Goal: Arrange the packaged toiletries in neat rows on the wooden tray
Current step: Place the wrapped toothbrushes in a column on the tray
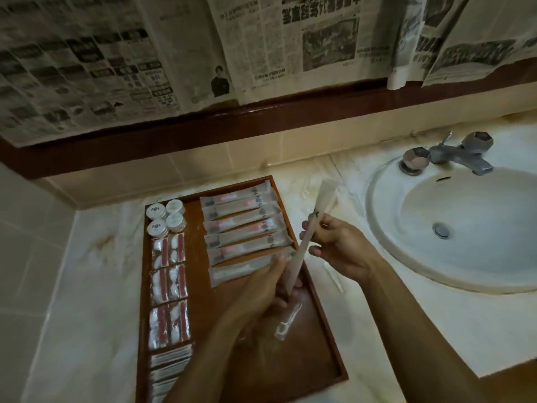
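Note:
A wooden tray (316, 338) lies on the marble counter. Several long toothbrush packets (241, 225) lie in a row across its far right part. Round white tins (165, 218) sit in its far left corner, with red-and-white sachets (168, 286) and flat packets (170, 365) lined down the left side. Both hands hold one long white packet (315, 216) tilted above the tray's right edge. My right hand (334, 245) pinches its middle, my left hand (267, 289) grips its lower end. A clear-wrapped packet (287, 321) hangs below my left hand.
A white sink (453, 222) with a metal faucet (453, 155) is set in the counter to the right. Newspaper sheets (174, 53) cover the wall above a dark wooden ledge. The counter's front edge drops off at lower right.

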